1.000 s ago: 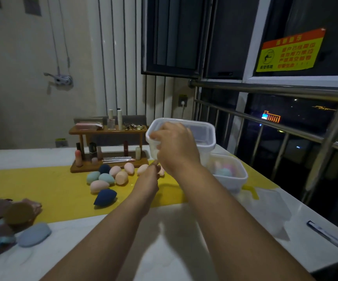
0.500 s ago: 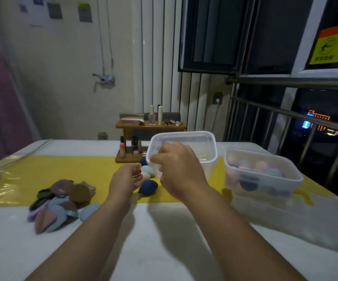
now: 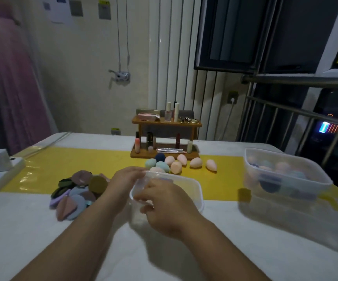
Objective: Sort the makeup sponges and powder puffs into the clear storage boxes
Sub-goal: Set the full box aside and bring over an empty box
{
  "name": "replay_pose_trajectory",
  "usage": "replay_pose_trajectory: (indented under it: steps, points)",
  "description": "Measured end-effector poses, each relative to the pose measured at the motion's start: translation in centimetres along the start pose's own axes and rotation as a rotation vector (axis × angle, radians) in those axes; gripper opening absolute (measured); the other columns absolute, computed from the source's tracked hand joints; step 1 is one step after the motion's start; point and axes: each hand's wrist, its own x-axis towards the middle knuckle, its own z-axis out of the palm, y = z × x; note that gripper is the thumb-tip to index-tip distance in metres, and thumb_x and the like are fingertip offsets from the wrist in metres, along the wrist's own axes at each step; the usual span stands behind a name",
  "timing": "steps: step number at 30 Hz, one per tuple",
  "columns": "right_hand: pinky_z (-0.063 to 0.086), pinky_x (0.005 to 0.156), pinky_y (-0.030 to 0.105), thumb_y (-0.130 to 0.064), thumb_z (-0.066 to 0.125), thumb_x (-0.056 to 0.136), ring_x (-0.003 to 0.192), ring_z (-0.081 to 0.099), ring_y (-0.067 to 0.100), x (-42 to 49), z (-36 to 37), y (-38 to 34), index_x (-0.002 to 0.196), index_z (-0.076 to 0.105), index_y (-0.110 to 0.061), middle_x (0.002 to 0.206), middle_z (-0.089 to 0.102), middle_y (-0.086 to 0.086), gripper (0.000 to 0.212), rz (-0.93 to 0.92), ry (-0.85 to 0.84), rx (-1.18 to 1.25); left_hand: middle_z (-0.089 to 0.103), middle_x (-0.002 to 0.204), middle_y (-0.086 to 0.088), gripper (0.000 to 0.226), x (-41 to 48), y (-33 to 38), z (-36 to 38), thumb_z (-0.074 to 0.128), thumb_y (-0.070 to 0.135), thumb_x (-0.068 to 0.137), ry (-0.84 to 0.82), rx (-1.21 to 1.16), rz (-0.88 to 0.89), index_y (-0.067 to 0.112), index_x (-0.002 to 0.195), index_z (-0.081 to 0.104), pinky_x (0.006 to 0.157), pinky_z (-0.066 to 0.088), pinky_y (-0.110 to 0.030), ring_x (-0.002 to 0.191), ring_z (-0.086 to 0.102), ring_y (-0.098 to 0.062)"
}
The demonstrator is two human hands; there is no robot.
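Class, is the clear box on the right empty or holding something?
The right box is partly filled: pink, teal, dark blue pieces show through.

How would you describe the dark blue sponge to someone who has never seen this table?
Find the wooden cosmetics rack at the far edge of the yellow runner. A cluster of egg-shaped sponges lies in front of its base. The dark blue sponge sits at the cluster's back, nearest the rack, the only dark one among pale teal and peach neighbours.
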Motion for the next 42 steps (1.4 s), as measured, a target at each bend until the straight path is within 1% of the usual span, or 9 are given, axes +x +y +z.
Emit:
replay_pose_trajectory:
  steps: [5,9,13,17,27,31,34,37,42]
  points:
    - [0.048,0.067,0.033,-0.025,0.060,0.088,0.077,0.056,0.007,0.6,-1.8,3.5,0.088,0.077,-0.020,0.085,0.070,-0.005,0.018,0.146,0.243,0.241,0.071,0.091,-0.017,0.024,0.5,-0.2,-0.5,0.057,-0.005,0.075,0.065,0.021,-0.034,0.009,0.082,0.076,0.082,0.053,-0.044,0.091,0.063,-0.035]
    - [0.040,0.064,0.015,-0.013,0.063,0.089,0.074,0.055,-0.008,1.4,-2.8,8.5,0.089,0.075,-0.027,0.084,0.065,-0.017,0.018,0.375,0.333,0.420,0.070,0.093,-0.017,0.020,1.7,0.0,-0.9,0.060,0.003,0.069,0.076,0.136,-0.033,0.010,0.077,0.076,0.090,0.053,-0.057,0.099,0.061,-0.041]
    - [0.043,0.072,0.018,-0.004,0.058,0.089,0.090,0.059,0.007,2.9,-1.9,11.7,0.081,0.074,-0.024,0.094,0.070,-0.004,0.027,0.494,0.345,0.605,0.065,0.092,-0.020,0.020,2.7,0.4,-0.8,0.053,-0.008,0.079,0.047,0.216,-0.030,0.000,0.082,0.071,0.084,0.053,-0.047,0.091,0.060,-0.035]
    - [0.047,0.074,0.026,-0.001,0.055,0.090,0.092,0.061,0.018,3.0,-0.3,13.4,0.080,0.075,-0.021,0.088,0.072,-0.005,0.030,0.607,0.311,0.747,0.061,0.076,-0.017,0.021,3.1,-0.8,-1.3,0.049,-0.006,0.076,0.108,0.167,0.031,0.004,0.066,0.065,0.067,0.044,-0.036,0.079,0.054,-0.032]
    - [0.053,0.087,0.027,-0.010,0.058,0.095,0.105,0.063,0.009,2.2,0.2,12.6,0.106,0.073,-0.018,0.112,0.070,-0.004,0.020,0.461,0.193,0.886,0.059,0.077,-0.013,0.018,3.1,-1.8,-1.5,0.049,-0.005,0.073,0.140,0.108,0.066,0.003,0.068,0.064,0.068,0.041,-0.034,0.080,0.051,-0.030]
    - [0.053,0.062,0.022,-0.004,0.048,0.099,0.080,0.063,0.011,2.8,0.4,13.4,0.095,0.067,-0.018,0.093,0.069,-0.002,0.024,0.580,0.316,0.868,0.064,0.081,-0.012,0.027,3.1,-1.6,-1.5,0.043,-0.009,0.078,0.118,0.122,0.075,-0.003,0.078,0.069,0.058,0.047,-0.025,0.076,0.056,-0.021]
    - [0.057,0.083,0.041,-0.005,0.063,0.085,0.089,0.067,0.020,3.1,1.5,14.6,0.085,0.073,-0.022,0.090,0.073,-0.003,0.019,0.614,0.236,0.734,0.064,0.080,-0.006,0.031,3.9,-1.8,-1.7,0.045,-0.011,0.081,0.103,0.209,0.042,0.006,0.074,0.069,0.061,0.046,-0.023,0.079,0.058,-0.022]
    - [0.053,0.085,0.048,-0.022,0.072,0.070,0.084,0.063,0.025,3.2,2.1,14.1,0.091,0.072,-0.013,0.089,0.071,0.008,0.023,0.597,0.063,0.947,0.066,0.079,-0.010,0.032,3.3,-1.6,-1.5,0.042,-0.011,0.078,0.148,0.161,0.090,0.004,0.071,0.070,0.062,0.047,-0.028,0.075,0.057,-0.021]
    - [0.043,0.080,0.039,-0.016,0.062,0.090,0.078,0.053,0.027,4.7,2.0,14.0,0.099,0.068,0.002,0.081,0.057,0.013,0.022,0.711,-0.040,1.326,0.065,0.082,-0.005,0.023,3.9,-2.0,-1.9,0.049,-0.005,0.085,0.136,0.148,-0.008,0.007,0.082,0.068,0.063,0.047,-0.026,0.074,0.057,-0.017]
